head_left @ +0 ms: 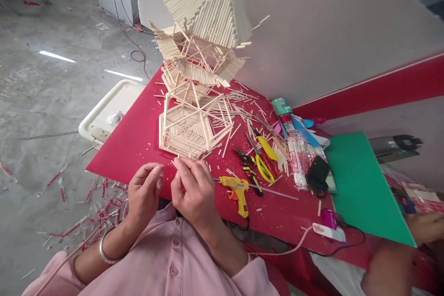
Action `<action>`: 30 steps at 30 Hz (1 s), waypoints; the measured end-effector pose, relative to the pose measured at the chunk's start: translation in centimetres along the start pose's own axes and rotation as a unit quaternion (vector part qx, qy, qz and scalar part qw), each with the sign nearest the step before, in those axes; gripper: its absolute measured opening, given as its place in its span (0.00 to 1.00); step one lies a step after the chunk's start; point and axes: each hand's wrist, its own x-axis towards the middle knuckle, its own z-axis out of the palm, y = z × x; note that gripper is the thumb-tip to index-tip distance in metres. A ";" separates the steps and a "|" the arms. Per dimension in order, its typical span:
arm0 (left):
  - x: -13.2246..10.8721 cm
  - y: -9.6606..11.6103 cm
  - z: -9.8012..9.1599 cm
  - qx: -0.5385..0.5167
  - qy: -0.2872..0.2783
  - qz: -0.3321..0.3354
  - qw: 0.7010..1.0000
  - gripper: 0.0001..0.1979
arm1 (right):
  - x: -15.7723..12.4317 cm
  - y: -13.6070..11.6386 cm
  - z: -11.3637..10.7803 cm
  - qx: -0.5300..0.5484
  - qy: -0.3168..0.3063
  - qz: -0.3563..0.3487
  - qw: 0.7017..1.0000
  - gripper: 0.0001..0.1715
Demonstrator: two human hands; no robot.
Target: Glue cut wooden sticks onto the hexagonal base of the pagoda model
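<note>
My left hand (145, 194) is closed, thumb against the curled fingers; anything in it is too small or hidden to make out. Just beside it, my right hand (194, 189) pinches a short wooden stick (175, 160), its pale end showing at the fingertips. Both hands hover at the front edge of the red table (128, 148). Beyond them stands a hexagonal wooden-stick frame (197, 106) with a floor of concentric sticks. Behind that rises a tiered stick pavilion model (211, 14) with sloped roofs. A yellow glue gun (237, 192) lies right of my right hand.
Black-and-yellow pliers (248, 169), yellow-handled scissors (265, 166) and a bag of packed sticks (300, 157) lie to the right. Past them is a green board (360, 180). Another person's blurred arm (390, 263) shows lower right. A white stool (104, 106) stands left; wrappers litter the floor.
</note>
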 end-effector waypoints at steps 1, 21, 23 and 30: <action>-0.4 0.0 0.3 0.008 -0.023 -0.019 1.000 0.10 | -0.4 -0.2 -0.7 0.014 0.003 0.007 1.000 0.19; -2.8 -4.7 8.1 0.029 -0.217 -0.185 0.958 0.13 | -5.5 10.8 -11.2 0.078 -0.012 0.242 0.967 0.11; -2.9 -4.6 8.5 0.035 -0.230 -0.185 0.955 0.13 | -5.2 15.2 -12.1 -0.054 -0.008 0.278 0.959 0.14; -2.8 -4.6 9.2 0.066 -0.218 -0.185 0.956 0.18 | -3.9 25.6 -13.0 -0.185 -0.238 0.375 0.877 0.34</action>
